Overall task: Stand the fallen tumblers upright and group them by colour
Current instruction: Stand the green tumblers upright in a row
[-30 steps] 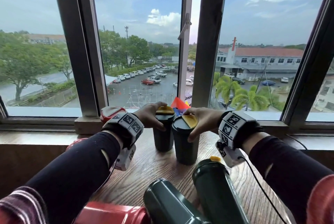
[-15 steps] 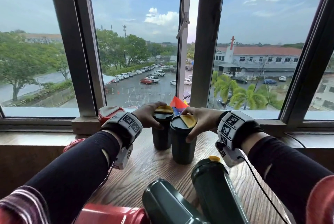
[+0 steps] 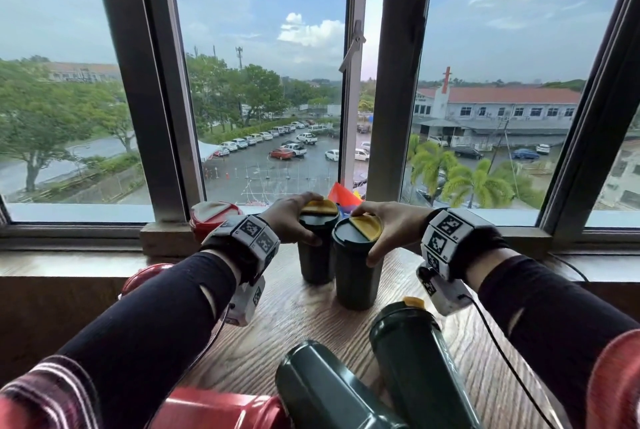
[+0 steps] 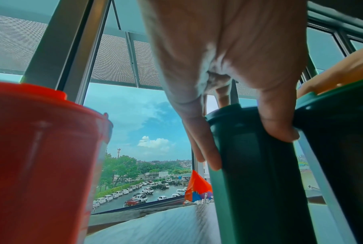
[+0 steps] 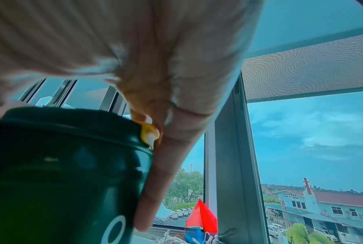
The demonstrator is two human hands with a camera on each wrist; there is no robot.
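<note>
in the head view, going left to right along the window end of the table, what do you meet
upright red tumbler → left hand → green tumbler it holds → green tumbler the right hand holds → right hand

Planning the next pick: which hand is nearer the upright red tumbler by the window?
Left. The left hand grips a green tumbler just beside the red tumbler; the right hand is farther away, holding the other green tumbler.
</note>
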